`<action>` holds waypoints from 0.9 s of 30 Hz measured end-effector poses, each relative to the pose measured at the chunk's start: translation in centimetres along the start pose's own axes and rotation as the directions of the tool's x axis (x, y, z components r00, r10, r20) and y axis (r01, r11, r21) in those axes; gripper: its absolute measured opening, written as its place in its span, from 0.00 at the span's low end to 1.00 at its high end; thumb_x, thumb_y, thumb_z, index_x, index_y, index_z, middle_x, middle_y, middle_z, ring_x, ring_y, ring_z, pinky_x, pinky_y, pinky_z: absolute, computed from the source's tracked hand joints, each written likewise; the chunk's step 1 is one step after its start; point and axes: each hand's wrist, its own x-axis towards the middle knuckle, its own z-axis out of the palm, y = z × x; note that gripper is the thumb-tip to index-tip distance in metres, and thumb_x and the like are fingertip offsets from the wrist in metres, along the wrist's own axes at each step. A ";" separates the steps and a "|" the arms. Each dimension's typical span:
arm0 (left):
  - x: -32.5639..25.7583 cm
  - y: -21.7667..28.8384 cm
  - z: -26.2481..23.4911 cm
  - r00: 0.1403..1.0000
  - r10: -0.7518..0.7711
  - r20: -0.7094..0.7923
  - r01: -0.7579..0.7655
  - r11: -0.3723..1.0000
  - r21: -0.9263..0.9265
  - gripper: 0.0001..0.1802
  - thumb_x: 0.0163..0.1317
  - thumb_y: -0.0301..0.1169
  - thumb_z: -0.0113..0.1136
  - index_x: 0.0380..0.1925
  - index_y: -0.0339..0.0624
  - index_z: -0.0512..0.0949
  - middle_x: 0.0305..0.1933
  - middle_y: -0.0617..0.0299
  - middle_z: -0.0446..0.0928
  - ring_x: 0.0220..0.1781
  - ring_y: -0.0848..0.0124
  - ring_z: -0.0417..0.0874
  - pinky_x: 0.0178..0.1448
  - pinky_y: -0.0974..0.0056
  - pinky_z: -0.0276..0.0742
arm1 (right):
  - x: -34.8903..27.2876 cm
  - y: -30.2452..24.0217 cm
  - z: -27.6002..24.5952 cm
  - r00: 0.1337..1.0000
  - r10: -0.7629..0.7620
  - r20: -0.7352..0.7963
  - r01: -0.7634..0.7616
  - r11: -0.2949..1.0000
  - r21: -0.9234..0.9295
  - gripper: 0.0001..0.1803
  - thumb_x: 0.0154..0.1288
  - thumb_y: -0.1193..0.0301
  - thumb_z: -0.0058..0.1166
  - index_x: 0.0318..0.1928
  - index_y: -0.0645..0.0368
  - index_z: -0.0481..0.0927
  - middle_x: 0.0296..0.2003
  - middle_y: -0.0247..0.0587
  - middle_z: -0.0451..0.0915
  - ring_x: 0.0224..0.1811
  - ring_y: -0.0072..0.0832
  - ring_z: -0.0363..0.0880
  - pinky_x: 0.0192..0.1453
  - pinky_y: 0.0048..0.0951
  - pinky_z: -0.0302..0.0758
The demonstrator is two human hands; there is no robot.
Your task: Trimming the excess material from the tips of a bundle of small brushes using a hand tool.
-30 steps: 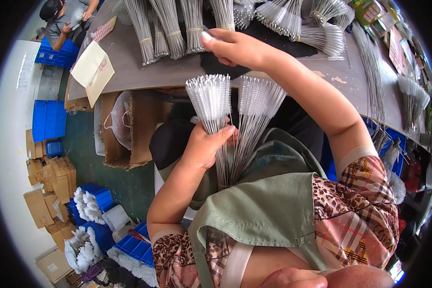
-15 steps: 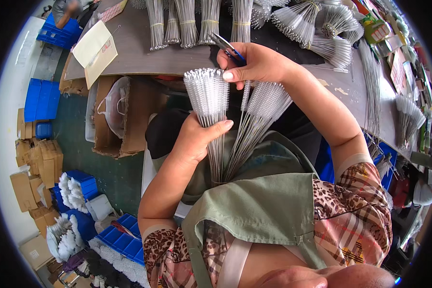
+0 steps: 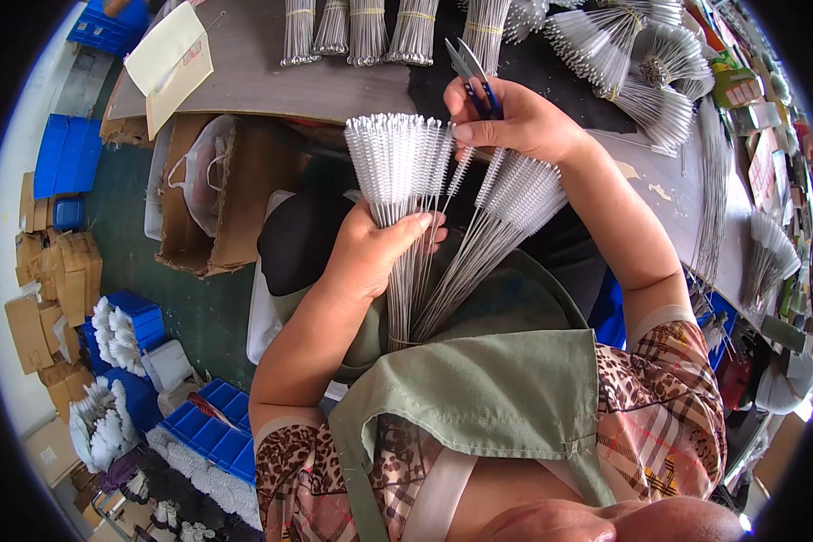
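Note:
My left hand [image 3: 370, 248] is closed around the wire stems of a bundle of small white-bristled tube brushes [image 3: 390, 167], bristles upward. A second fan of the same brushes [image 3: 526, 191] leans to the right; the stems of both converge at my lap, by the green apron [image 3: 488, 388]. My right hand [image 3: 528, 122], above the gap between them, grips blue-handled scissors [image 3: 470, 70], blades up and slightly parted. Its thumb and finger are at the tip of a single brush [image 3: 461, 172] standing between the two groups; whether they pinch it I cannot tell.
Tied brush bundles [image 3: 368, 36] line the far side of the grey table [image 3: 271, 77], with loose fanned ones [image 3: 659, 113] at right. An open booklet [image 3: 167, 68] lies at the left table edge. Below stand a cardboard box [image 3: 235, 208] and blue bins [image 3: 212, 429].
My right hand has moved right, away from the left bundle's top, and the scissors point more upright. Several brushes now stand apart between the groups. The whole view has shifted slightly.

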 end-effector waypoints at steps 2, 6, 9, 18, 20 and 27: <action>0.1 -0.1 -0.2 1.000 -0.003 -0.002 0.003 1.000 0.013 0.15 0.57 0.26 0.57 0.44 0.30 0.72 0.37 0.50 0.79 0.35 0.64 0.83 0.38 0.62 0.80 | 0.0 -0.2 0.0 1.000 0.007 0.021 -0.007 0.999 -0.033 0.11 0.60 0.71 0.58 0.29 0.56 0.68 0.27 0.30 0.73 0.29 0.17 0.75 0.37 0.19 0.73; 0.3 0.3 0.2 0.999 -0.020 -0.042 0.021 1.000 0.007 0.15 0.57 0.25 0.57 0.43 0.29 0.72 0.36 0.51 0.79 0.35 0.64 0.82 0.38 0.62 0.80 | -0.1 1.3 -1.5 0.989 -0.092 0.113 0.081 0.992 0.098 0.16 0.58 0.69 0.61 0.25 0.55 0.65 0.22 0.26 0.64 0.26 0.16 0.71 0.37 0.19 0.73; 0.6 -0.1 -0.1 0.999 0.017 -0.047 -0.016 0.999 0.032 0.14 0.55 0.24 0.58 0.41 0.30 0.73 0.34 0.55 0.78 0.33 0.67 0.81 0.37 0.65 0.79 | 0.3 0.9 -1.0 0.997 -0.049 0.059 0.049 0.999 0.004 0.15 0.57 0.69 0.62 0.27 0.55 0.66 0.24 0.27 0.67 0.29 0.16 0.72 0.37 0.18 0.73; 0.8 -0.2 -0.1 0.999 -0.016 -0.035 0.017 1.000 0.017 0.12 0.51 0.23 0.64 0.36 0.34 0.74 0.31 0.61 0.77 0.29 0.75 0.77 0.34 0.70 0.75 | -0.4 -0.3 -0.1 1.000 0.000 0.011 0.000 1.000 -0.001 0.16 0.58 0.68 0.61 0.42 0.59 0.70 0.29 0.30 0.74 0.29 0.16 0.75 0.34 0.17 0.70; 0.9 -0.3 -0.1 0.999 -0.002 -0.037 0.002 1.000 0.015 0.11 0.51 0.22 0.64 0.35 0.35 0.75 0.30 0.61 0.77 0.28 0.75 0.77 0.33 0.70 0.75 | -0.3 -0.2 -0.3 0.998 -0.042 0.056 0.043 0.999 -0.013 0.17 0.58 0.69 0.61 0.45 0.59 0.70 0.28 0.29 0.73 0.29 0.16 0.74 0.34 0.17 0.70; 0.8 0.0 0.3 0.999 -0.026 -0.020 0.025 1.000 -0.013 0.10 0.51 0.21 0.64 0.34 0.34 0.75 0.29 0.60 0.77 0.26 0.74 0.78 0.32 0.70 0.75 | 0.4 1.0 -0.9 0.990 -0.119 0.080 0.119 0.993 0.008 0.12 0.59 0.72 0.59 0.41 0.57 0.69 0.28 0.26 0.69 0.30 0.15 0.73 0.34 0.16 0.68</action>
